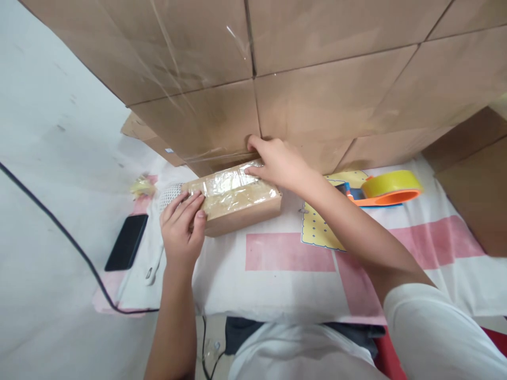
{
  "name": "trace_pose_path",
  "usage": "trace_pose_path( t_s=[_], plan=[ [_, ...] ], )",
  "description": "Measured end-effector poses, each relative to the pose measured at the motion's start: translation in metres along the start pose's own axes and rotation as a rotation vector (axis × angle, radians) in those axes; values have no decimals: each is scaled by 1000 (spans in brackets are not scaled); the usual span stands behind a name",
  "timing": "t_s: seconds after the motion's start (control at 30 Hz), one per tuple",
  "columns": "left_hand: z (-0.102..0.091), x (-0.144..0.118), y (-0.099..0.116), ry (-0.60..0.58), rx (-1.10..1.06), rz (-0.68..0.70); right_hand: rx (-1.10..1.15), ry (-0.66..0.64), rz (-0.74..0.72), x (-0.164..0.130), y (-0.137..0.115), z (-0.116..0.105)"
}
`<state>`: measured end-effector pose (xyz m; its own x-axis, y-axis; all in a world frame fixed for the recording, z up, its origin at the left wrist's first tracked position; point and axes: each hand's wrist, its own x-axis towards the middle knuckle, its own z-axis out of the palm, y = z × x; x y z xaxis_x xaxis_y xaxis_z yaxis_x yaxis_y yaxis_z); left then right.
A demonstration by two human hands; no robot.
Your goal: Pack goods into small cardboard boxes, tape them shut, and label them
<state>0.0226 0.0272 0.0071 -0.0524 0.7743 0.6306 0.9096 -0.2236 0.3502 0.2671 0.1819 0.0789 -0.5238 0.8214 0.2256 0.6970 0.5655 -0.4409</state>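
Observation:
A small oblong cardboard box (241,214) lies on the cloth-covered table, with shiny clear tape (227,182) along its top. My left hand (182,224) grips the box's left end, its fingers on the top and its thumb at the near edge. At the far right part of the box is my right hand (277,163). Its thumb rests on the taped top, while the index finger reaches up beside the stacked boxes; the other fingers are partly hidden behind the box.
A wall of taped cardboard boxes (317,95) rises just behind. On the right, an orange tape dispenser (392,198) with a yellow roll sits by a yellow patterned sheet (322,229). A black phone (127,243), a white cable end (150,274) and a black cable (59,221) are at left.

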Motion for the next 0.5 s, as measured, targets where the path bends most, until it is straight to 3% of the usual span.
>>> trace_pose_path(
  t_s=[0.13,0.33,0.5],
  plan=[
    [0,8,20,-4,142,47,98,15,4,-1,5,7],
    [23,36,72,-152,153,361,198,25,-45,-4,10,12],
    [42,35,78,-102,156,503,212,6,-25,-3,14,8]
  ],
)
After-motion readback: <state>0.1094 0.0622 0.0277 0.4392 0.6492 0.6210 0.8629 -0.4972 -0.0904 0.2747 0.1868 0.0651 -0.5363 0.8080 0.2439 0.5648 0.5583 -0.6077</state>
